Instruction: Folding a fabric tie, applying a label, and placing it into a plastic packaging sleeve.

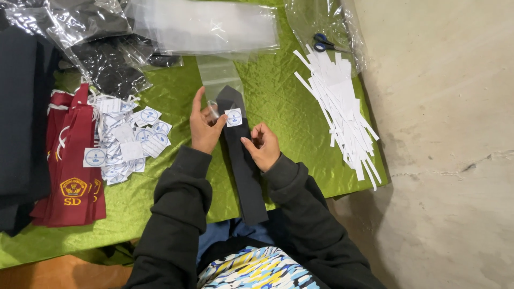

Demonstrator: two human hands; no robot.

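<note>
Dark necktie (243, 166) lies lengthwise on the green surface (289, 107), near end past the edge | my left hand (205, 126) pinches its small white square tag (233, 117) | my right hand (262, 145) curls loosely on the tie, holding nothing | clear sleeve (219, 75) over the tip, edges hard to make out | tag pile (126, 142) left, white strips (340, 109) right.

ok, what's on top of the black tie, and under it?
On the black tie: a small square white tag near its upper end, at the left hand. The right hand touches its edge. Under it: green cloth; the covered part cannot be seen.
</note>
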